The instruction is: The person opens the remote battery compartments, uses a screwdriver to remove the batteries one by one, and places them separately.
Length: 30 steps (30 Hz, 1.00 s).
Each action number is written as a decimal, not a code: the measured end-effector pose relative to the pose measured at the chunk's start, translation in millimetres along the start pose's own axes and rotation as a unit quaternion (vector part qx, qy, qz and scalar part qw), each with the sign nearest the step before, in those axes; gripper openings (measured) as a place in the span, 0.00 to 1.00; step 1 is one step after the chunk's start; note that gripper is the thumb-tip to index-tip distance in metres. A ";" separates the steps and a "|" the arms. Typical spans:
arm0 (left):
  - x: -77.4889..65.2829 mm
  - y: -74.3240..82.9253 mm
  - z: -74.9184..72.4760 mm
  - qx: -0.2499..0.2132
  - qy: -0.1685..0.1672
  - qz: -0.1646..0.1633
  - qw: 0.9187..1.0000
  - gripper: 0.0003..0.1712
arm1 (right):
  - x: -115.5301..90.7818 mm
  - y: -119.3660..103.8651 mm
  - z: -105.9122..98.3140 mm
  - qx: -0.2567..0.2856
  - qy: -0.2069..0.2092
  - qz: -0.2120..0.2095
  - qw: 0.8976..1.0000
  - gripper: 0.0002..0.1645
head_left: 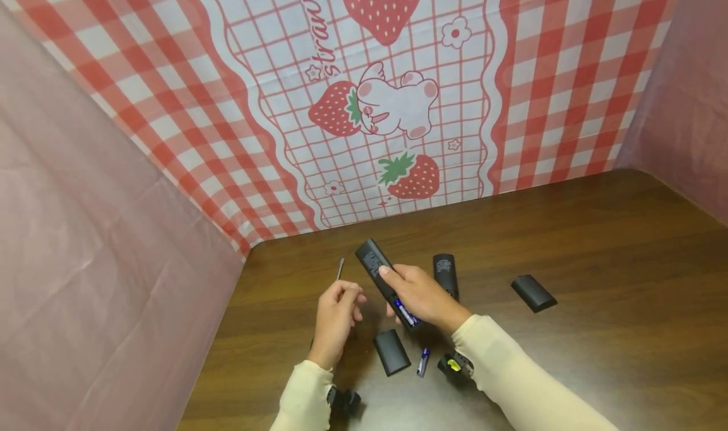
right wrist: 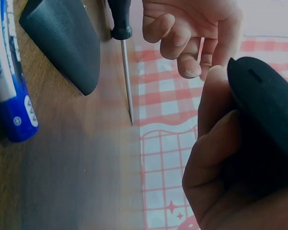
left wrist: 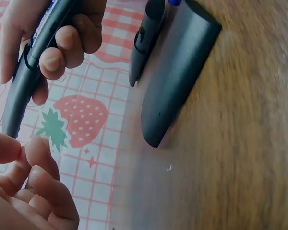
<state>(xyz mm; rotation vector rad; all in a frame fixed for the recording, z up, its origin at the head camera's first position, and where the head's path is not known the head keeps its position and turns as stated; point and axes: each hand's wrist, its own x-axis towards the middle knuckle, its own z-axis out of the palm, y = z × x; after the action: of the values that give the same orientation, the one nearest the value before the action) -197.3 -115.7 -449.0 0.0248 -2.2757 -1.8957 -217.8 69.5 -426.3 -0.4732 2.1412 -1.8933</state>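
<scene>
My right hand [head_left: 418, 292] grips a black remote control [head_left: 375, 270], thumb across its back. The remote's battery compartment is uncovered, with a blue-and-white battery [head_left: 406, 312] inside. My left hand [head_left: 338, 314] hovers to its left, fingers loosely curled; nothing shows between them in the left wrist view. Below it on the table lies a screwdriver [right wrist: 126, 76] with a black handle. Between my forearms lie a black battery cover [head_left: 392, 352] and a loose battery [head_left: 423, 362]. Behind my right hand is a second black remote [head_left: 445, 274], partly hidden.
Another black cover [head_left: 533, 293] lies on the right of the brown wooden table [head_left: 614, 279]. A strawberry-print cloth [head_left: 375, 159] hangs at the back edge, with pink cloth [head_left: 114, 241] along the left side. Wrist cameras are strapped beneath both sleeves.
</scene>
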 end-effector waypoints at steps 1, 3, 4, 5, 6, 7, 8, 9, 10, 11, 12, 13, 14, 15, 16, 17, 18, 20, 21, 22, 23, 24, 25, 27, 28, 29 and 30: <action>0.5 -0.5 0.0 0.013 0.001 0.006 1.000 0.11 | -0.1 0.0 -0.2 0.000 0.000 0.000 1.000 0.30; 1.0 -1.0 -0.1 0.040 0.001 0.018 0.999 0.11 | -0.1 0.0 -0.6 0.001 0.000 0.000 1.000 0.31; 1.0 -1.2 -0.2 0.056 0.002 0.023 0.998 0.11 | -0.2 0.0 -0.8 0.000 -0.001 0.000 1.000 0.31; 1.0 -1.8 -0.3 0.071 0.002 0.029 0.997 0.11 | -0.3 0.0 -0.9 0.001 -0.002 0.000 1.000 0.31; 0.9 -2.1 -0.5 0.084 0.002 0.034 0.996 0.11 | -0.4 0.0 -1.0 0.002 -0.002 0.000 1.000 0.31; 0.9 -2.7 -0.7 0.096 0.001 0.039 0.995 0.12 | -0.4 0.0 -1.0 0.003 -0.003 0.000 1.000 0.31; 0.7 -3.2 -1.0 0.105 0.001 0.042 0.994 0.12 | -0.5 0.0 -1.0 0.003 -0.003 0.000 1.000 0.30; 0.7 -3.8 -1.3 0.113 0.002 0.044 0.993 0.12 | -0.5 -0.1 -0.9 0.003 -0.003 0.000 1.000 0.30; 0.6 -4.0 -1.6 0.118 0.002 0.044 0.992 0.12 | -0.6 -0.3 -0.7 0.004 -0.003 0.001 1.000 0.30; 0.7 -4.4 -2.3 0.121 0.003 0.045 0.992 0.12 | -0.6 -0.2 -0.5 0.004 -0.004 0.002 1.000 0.30; 0.6 -4.5 -2.9 0.122 0.004 0.045 0.992 0.12 | -0.7 -0.2 -0.3 0.004 -0.004 0.004 1.000 0.30; 0.6 -4.6 -3.7 0.123 0.004 0.045 0.991 0.12 | -0.7 -0.2 -0.1 0.004 -0.004 0.004 1.000 0.29; 0.6 -4.7 -4.6 0.124 0.005 0.045 0.991 0.12 | -0.8 -0.1 0.1 0.003 -0.004 0.006 1.000 0.29; 0.6 -4.7 -5.6 0.127 0.007 0.048 0.991 0.12 | -0.9 -0.1 0.2 0.002 -0.003 0.007 1.000 0.29; 0.7 -4.8 -6.7 0.129 0.009 0.054 0.990 0.11 | -1.0 0.0 0.3 0.001 -0.003 0.007 1.000 0.29; 1.1 -5.2 -7.9 0.141 0.014 0.063 0.988 0.11 | -1.0 0.2 0.2 0.000 -0.002 0.009 1.000 0.29; 1.2 -5.0 -9.3 0.161 0.021 0.076 0.984 0.10 | -1.1 0.3 0.1 -0.001 -0.002 0.009 1.000 0.29; 1.9 -5.0 -12.1 0.210 0.039 0.103 0.971 0.09 | -1.0 0.9 -0.2 -0.003 -0.001 0.009 1.000 0.29; 2.2 -4.8 -13.7 0.234 0.049 0.116 0.964 0.08 | -1.0 1.1 -0.4 -0.004 0.000 0.009 1.000 0.29; 2.4 -4.4 -15.4 0.256 0.058 0.125 0.957 0.08 | -0.9 1.3 -0.6 -0.005 0.000 0.009 1.000 0.29; 2.3 -4.0 -17.1 0.278 0.066 0.132 0.949 0.07 | -0.8 1.5 -0.7 -0.005 0.001 0.009 1.000 0.28; 2.1 -3.3 -18.8 0.291 0.071 0.135 0.944 0.07 | -0.7 1.5 -0.8 -0.006 0.001 0.008 1.000 0.28; 1.9 -3.0 -20.5 0.297 0.072 0.134 0.943 0.07 | -0.7 1.6 -0.9 -0.007 0.002 0.008 1.000 0.28; 1.4 -3.0 -23.9 0.307 0.069 0.129 0.940 0.07 | -0.8 1.5 -1.0 -0.009 0.004 0.009 1.000 0.28; 1.2 -3.0 -25.8 0.314 0.067 0.127 0.938 0.07 | -0.9 1.4 -0.8 -0.009 0.005 0.011 1.000 0.28; 0.7 -3.1 -27.6 0.323 0.064 0.125 0.936 0.06 | -1.1 1.4 -0.6 -0.008 0.005 0.012 1.000 0.28; 0.3 -3.1 -29.6 0.337 0.061 0.127 0.931 0.06 | -1.5 1.5 -0.4 -0.008 0.006 0.015 1.000 0.28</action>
<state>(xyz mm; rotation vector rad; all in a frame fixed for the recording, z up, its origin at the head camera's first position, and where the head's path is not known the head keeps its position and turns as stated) -193.6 -145.1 -446.9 -0.0570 -2.5679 -0.9013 -216.7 70.7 -427.8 -0.4319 2.1606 -1.8696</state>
